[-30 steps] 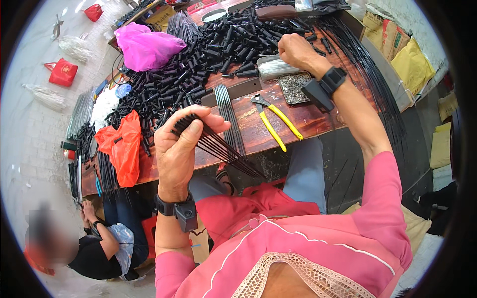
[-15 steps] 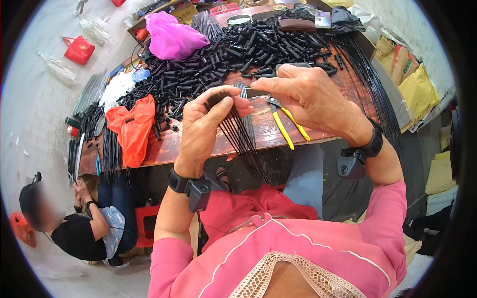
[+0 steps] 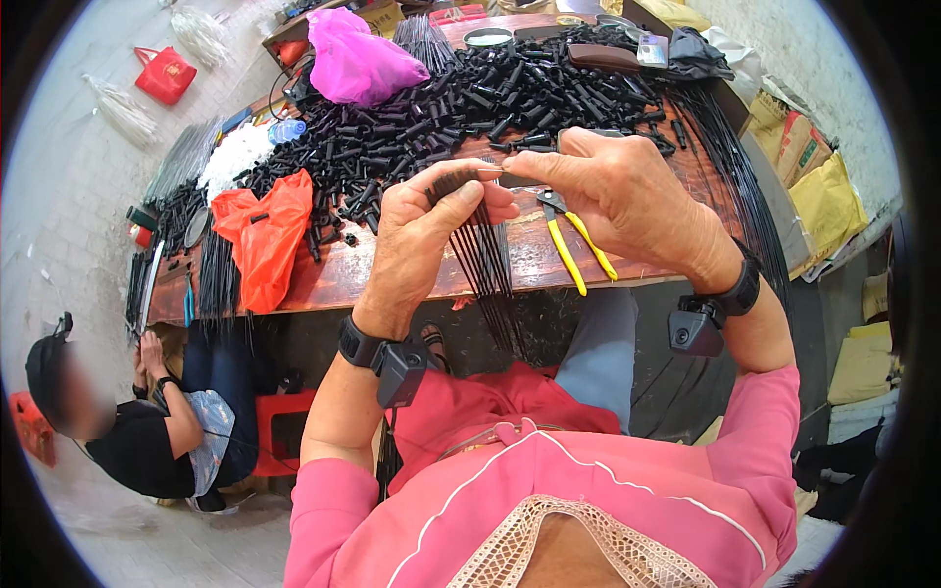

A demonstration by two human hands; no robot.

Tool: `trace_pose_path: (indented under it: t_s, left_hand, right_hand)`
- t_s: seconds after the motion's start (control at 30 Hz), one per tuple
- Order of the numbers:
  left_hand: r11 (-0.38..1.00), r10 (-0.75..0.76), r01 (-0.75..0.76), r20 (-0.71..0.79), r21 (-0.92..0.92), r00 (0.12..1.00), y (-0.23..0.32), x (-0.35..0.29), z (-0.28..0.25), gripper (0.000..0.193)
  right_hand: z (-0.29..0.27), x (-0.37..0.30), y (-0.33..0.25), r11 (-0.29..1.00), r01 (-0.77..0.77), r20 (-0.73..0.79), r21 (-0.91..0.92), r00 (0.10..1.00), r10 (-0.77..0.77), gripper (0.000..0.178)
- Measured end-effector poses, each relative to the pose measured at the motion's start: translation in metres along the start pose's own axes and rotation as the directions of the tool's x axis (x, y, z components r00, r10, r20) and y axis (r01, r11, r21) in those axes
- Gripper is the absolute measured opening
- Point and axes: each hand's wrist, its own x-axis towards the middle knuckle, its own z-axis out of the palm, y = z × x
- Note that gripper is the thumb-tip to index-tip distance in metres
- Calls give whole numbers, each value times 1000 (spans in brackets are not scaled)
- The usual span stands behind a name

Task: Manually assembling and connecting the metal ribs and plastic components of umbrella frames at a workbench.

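Note:
Held between the thumb and fingers of my left hand (image 3: pixel 423 223) is a fanned row of thin black rods (image 3: pixel 482 260), their long ends hanging past the table's front edge. My right hand (image 3: pixel 627 191) is closed in a pinch. From its fingertips a thin pale wire (image 3: pixel 490 171) reaches to the rod tops at my left fingers. Its far end is too fine to make out. Pliers with yellow handles (image 3: pixel 566 247) lie on the table just below my right hand. Behind both hands spreads a heap of short black tubes (image 3: pixel 412 137).
On the wooden table (image 3: pixel 343 279) are a pink plastic bag (image 3: pixel 358 64), an orange plastic bag (image 3: pixel 265 240), a brown case (image 3: pixel 603 56) and long black rods (image 3: pixel 730 147) at right. At left, a person (image 3: pixel 147 421) sits by the table's end. Yellow sacks (image 3: pixel 823 211) stand at right.
My left hand, with the black rods, has moved slightly right, closer to my right fingertips. The rods hang more steeply. The view has shifted a little; both hands keep their grips.

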Motion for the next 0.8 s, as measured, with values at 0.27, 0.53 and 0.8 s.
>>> trace_pose_path:
  t_s: [0.27, 0.53, 0.8]
  left_hand:
    - [1000, 26, -26, 19, 5, 999, -3, 0, 1, 23]
    - [996, 34, -38, 50, 82, 998, -1, 0, 5, 24]
    - [992, 29, -35, 56, 121, 998, -1, 0, 3, 26]
  right_hand:
    - [2, -1, -2, 1000, 5, -23, 3, 1000, -5, 47]
    - [-3, 2, -5, 993, 60, -27, -101, 998, -63, 44]
    - [-2, 4, 5, 999, 35, 36, -5, 999, -35, 39]
